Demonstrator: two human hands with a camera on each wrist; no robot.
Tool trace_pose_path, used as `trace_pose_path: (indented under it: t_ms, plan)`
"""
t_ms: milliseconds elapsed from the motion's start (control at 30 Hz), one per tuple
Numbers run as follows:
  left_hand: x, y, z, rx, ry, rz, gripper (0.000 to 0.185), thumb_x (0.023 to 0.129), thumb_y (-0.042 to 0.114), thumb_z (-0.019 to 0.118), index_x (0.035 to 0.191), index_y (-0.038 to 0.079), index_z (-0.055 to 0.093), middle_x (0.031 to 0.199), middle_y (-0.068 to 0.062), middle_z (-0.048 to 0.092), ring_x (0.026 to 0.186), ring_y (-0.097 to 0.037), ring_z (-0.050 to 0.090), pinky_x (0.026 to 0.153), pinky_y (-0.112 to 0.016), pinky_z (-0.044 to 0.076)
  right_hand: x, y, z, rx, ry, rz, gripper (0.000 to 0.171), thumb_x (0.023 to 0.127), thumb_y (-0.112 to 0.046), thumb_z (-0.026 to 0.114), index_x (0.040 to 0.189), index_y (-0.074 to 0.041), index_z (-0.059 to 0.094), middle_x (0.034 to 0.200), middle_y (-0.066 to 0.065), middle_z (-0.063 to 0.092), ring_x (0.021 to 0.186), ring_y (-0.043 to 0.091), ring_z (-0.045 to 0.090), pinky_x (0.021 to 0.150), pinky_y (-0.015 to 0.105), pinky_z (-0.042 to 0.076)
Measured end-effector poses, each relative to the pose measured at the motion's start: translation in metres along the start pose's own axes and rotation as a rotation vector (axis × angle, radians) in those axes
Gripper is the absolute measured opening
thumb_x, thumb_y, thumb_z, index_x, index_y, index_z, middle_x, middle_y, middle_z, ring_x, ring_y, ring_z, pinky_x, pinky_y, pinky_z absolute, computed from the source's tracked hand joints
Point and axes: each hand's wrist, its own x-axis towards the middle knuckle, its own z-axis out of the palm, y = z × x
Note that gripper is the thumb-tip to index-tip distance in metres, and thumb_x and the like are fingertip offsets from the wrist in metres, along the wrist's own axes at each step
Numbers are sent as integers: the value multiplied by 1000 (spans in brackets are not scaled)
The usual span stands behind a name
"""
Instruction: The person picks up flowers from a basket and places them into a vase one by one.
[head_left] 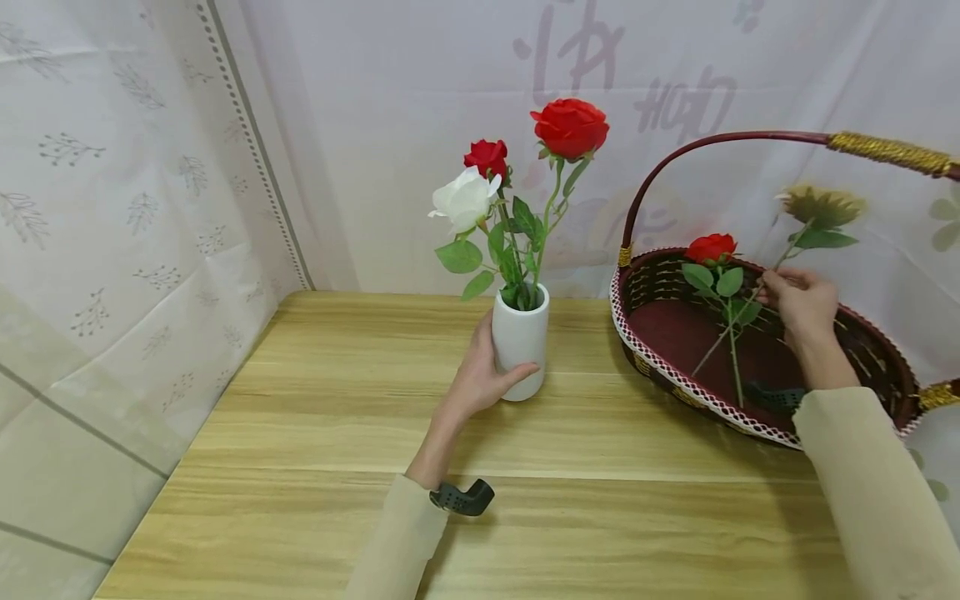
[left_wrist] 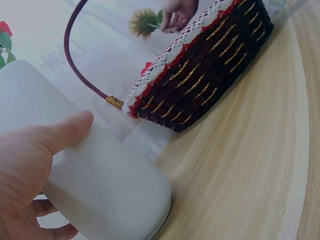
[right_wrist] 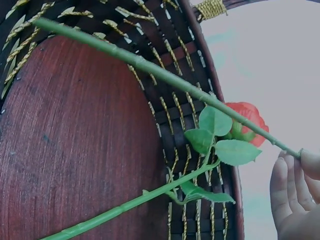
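My left hand point(head_left: 480, 371) grips a white cylindrical vase point(head_left: 521, 346) standing on the table, thumb across its front. Out of the vase rise a white rose point(head_left: 463, 200), a small red rose point(head_left: 487, 158) and a larger red rose point(head_left: 570, 127). Over the basket point(head_left: 626, 321), my right hand point(head_left: 806, 308) pinches the green stem point(right_wrist: 165, 75) of a yellowish flower point(head_left: 822, 206), whose blossom looks blurred. Another red rose point(head_left: 711, 247) leans inside the basket, its stem point(right_wrist: 125, 206) running down to the basket floor.
The dark woven basket has white lace trim and a tall arched handle point(head_left: 697, 150) wrapped in gold at places. Behind the wooden table point(head_left: 315, 433) hangs a pale printed cloth point(head_left: 390, 150), with another patterned cloth point(head_left: 135, 208) on the left.
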Motion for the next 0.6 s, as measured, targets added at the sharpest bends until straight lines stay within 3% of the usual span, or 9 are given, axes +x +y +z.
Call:
trace_pose_path:
  t_ms: [367, 600]
  plan:
    - [0, 0, 0, -6, 1, -7, 107, 85, 35, 84, 161, 13, 12, 152, -13, 35, 132, -28, 44, 107, -50, 40, -9, -21, 12, 74, 23, -60, 14, 93, -2, 68, 105, -4, 60, 73, -3, 68, 57, 7, 66, 56, 18, 54]
    - [0, 0, 0, 1, 1, -11, 107, 85, 35, 83, 161, 13, 12, 152, -12, 35, 132, -27, 44, 108, -50, 39, -16, -32, 21, 109, 17, -44, 24, 92, -2, 69, 112, -1, 56, 73, -2, 69, 58, 8, 66, 57, 19, 55]
